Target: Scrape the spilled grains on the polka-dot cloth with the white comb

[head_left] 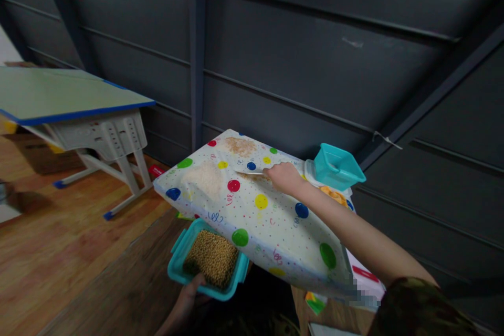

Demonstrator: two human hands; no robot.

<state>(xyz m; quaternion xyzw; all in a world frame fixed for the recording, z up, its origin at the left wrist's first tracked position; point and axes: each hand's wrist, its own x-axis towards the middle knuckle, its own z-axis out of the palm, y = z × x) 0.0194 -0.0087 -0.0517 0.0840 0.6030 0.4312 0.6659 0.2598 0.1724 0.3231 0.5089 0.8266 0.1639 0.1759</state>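
Observation:
My left hand [189,296] grips the near edge of a teal plastic container [178,266], its thumb over the rim. The container holds round, tan, soybean-like beans [214,254] and sits just off the table's front edge. Over the table, my right hand [284,177] is closed on a thin, pale, flat-bladed tool [249,171]; its exact kind does not show. The blade points left, by a small patch of brownish grains [258,177]. A pile of white grains [207,178] lies to the left, and a light-brown pile [239,146] farther back.
A balloon-print cloth [275,231] covers the table. At its right back stand an upright teal container [338,165] and an orange cloth-like item [334,195]. A dark panelled wall [275,110] rises behind. Left is a blue-edged desk [74,94].

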